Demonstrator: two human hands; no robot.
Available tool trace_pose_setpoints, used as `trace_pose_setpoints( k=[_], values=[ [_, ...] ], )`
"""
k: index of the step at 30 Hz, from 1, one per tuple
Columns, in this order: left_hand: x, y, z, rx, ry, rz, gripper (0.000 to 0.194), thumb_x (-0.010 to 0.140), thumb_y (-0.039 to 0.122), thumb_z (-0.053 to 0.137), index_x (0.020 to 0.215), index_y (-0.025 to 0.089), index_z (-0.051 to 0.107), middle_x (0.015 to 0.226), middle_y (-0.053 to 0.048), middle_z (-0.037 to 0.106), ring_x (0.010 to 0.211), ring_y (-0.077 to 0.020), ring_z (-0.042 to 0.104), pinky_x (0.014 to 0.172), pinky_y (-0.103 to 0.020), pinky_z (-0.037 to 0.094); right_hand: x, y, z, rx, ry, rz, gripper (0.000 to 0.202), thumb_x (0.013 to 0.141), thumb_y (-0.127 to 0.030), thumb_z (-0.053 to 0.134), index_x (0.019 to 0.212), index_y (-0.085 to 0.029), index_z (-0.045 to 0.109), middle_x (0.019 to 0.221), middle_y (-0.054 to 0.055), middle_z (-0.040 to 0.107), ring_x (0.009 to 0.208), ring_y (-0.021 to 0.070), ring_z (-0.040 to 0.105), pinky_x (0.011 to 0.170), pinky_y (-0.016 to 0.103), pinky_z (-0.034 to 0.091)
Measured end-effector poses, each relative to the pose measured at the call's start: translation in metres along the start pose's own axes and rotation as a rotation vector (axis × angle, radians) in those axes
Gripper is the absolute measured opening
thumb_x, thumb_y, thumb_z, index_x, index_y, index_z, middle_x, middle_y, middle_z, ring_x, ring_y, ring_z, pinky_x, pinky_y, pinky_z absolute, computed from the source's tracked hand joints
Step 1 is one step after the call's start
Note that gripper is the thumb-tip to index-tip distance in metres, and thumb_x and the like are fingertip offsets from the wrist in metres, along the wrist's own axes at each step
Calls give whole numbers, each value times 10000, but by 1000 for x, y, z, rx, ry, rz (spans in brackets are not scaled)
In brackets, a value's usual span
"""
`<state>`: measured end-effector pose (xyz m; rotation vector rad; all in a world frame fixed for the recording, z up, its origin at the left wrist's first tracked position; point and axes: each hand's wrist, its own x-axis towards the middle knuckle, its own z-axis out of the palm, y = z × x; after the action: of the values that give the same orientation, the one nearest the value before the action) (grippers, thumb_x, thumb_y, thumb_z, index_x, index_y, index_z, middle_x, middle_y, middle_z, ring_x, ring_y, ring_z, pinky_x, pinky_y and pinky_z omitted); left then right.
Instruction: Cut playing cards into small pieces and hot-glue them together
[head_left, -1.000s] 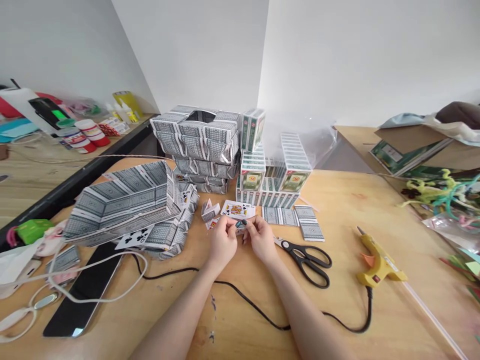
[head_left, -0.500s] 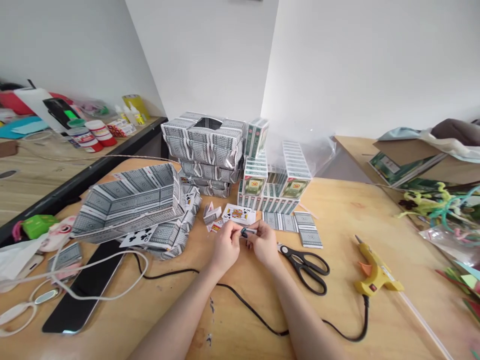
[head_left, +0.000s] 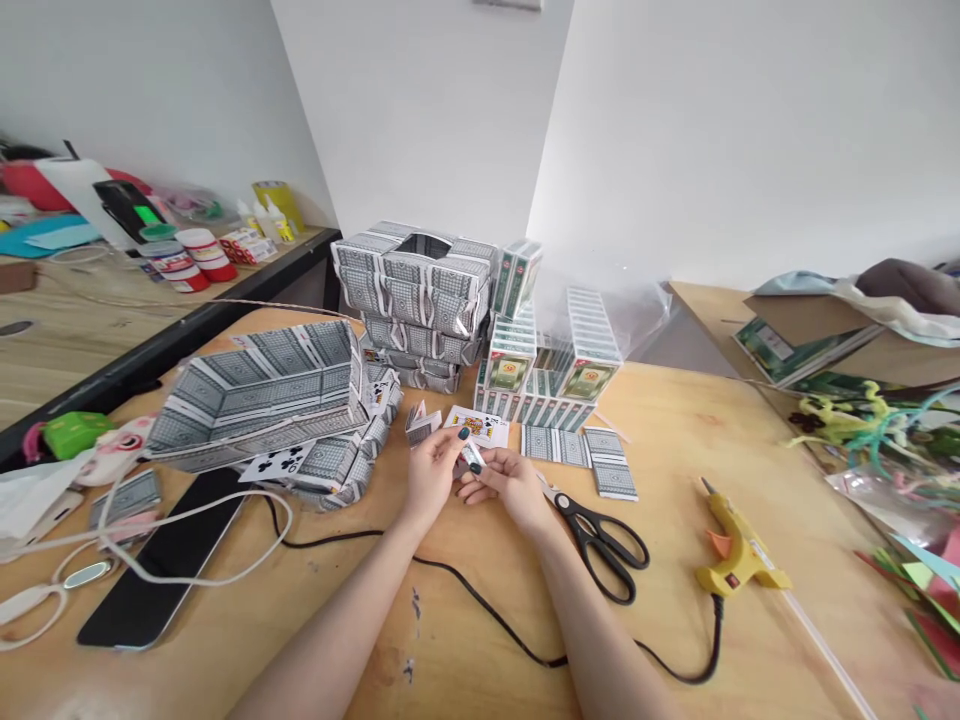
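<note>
Between my two hands is a small folded playing card (head_left: pixel 472 457), pinched at both ends. My left hand (head_left: pixel 433 478) grips its upper left end with thumb and fingers. My right hand (head_left: pixel 510 487) holds the lower right end, its other fingers curled beneath. Just behind them a king card (head_left: pixel 480 427) lies face up, beside a small folded card piece (head_left: pixel 423 424). Black-handled scissors (head_left: pixel 604 540) rest right of my right hand, blades partly hidden by it. Patterned cards (head_left: pixel 556 446) lie face down beyond the scissors.
A yellow glue gun (head_left: pixel 739 560) lies at right, its black cord running under my forearms. Stacked card boxes (head_left: pixel 592 375) and a card-covered box (head_left: pixel 420 280) stand at the back. At left are an open card tray (head_left: pixel 262 395) and a black phone (head_left: pixel 161 565).
My hands have shifted slightly left and turned the folded card, so more of its white face shows. My right fingers have spread underneath. The view has moved a little.
</note>
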<state>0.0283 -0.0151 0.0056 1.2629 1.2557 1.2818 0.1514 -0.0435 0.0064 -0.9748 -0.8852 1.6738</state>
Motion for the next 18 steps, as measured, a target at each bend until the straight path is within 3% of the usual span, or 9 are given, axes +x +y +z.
trace_pose_setpoints(
  k=[3, 8, 13, 18],
  values=[
    [-1, 1, 1, 20, -99, 17, 216, 751, 350, 548, 750, 167, 665, 684, -27, 665, 680, -161, 612, 622, -245, 478, 1, 1, 3, 42, -19, -3, 277, 636, -343, 692, 783, -152, 555, 641, 45, 655, 545, 171, 642, 502, 276, 510],
    [-3, -2, 2, 68, -236, -12, 289, 790, 384, 486, 815, 173, 681, 464, 10, 575, 445, -142, 537, 448, -234, 423, 0, 0, 5, -43, -79, -10, 261, 714, -399, 604, 656, -158, 522, 543, -17, 557, 384, 92, 515, 392, 212, 415],
    [-2, -3, 3, 213, -155, 120, 253, 788, 339, 497, 754, 167, 680, 703, -34, 674, 662, -159, 595, 600, -235, 442, -2, -2, 9, -193, 22, -106, 306, 760, -416, 555, 600, -180, 443, 426, -84, 375, 325, 44, 293, 332, 181, 216],
    [-2, -5, 3, 324, -62, 149, 281, 808, 335, 458, 705, 164, 656, 642, -37, 646, 617, -150, 564, 570, -230, 407, -4, -3, 11, -271, -43, -173, 348, 781, -468, 516, 595, -190, 420, 456, -71, 380, 358, 54, 306, 362, 194, 240]
  ],
)
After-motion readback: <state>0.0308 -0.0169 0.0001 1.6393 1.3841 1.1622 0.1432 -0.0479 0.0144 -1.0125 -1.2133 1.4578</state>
